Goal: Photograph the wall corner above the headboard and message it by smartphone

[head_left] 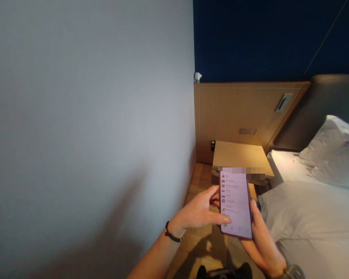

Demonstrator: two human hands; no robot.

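A smartphone (236,205) with a lit screen is held upright in front of me. Its screen shows a white list with small pictures down the left side, too small to read. My left hand (202,209) grips the phone's left edge, its thumb lying over the lower left of the screen and its other fingers curled partly behind. Around the right edge and under the back goes my right hand (261,236), with the thumb along the side. A dark bracelet (173,232) circles my left wrist, and a watch (294,272) is on my right wrist.
Beyond the phone, a wooden nightstand (241,155) juts from the wood panel. To the right is a bed with a white duvet (308,217) and a pillow (336,151). A pale wall (90,116) fills the left. Wooden floor (197,248) lies below.
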